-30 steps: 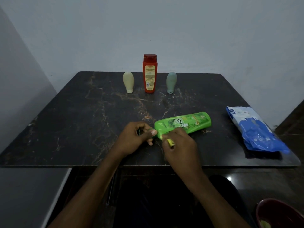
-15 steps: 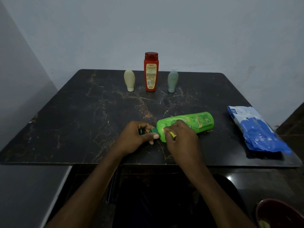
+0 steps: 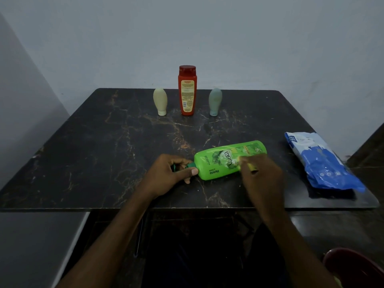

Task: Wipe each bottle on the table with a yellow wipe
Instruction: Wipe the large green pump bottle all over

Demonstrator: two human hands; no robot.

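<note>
A green bottle (image 3: 220,161) lies on its side near the front of the dark marble table (image 3: 104,152), cap pointing left. My left hand (image 3: 170,173) grips its dark green cap end. My right hand (image 3: 261,175) presses a yellow wipe (image 3: 252,167) against the bottle's right half; only a small bit of the wipe shows between the fingers. At the back stand a cream bottle (image 3: 160,104), a red bottle (image 3: 187,90) and a pale teal bottle (image 3: 215,101), all upright and apart from my hands.
A blue and white wipe packet (image 3: 320,163) lies at the table's right edge. A dark red bowl (image 3: 353,267) sits low at the bottom right, off the table. Walls close in behind and to the left.
My right hand with the wipe has slid rightward along the green bottle, uncovering the label. My left hand has stayed on the cap.
</note>
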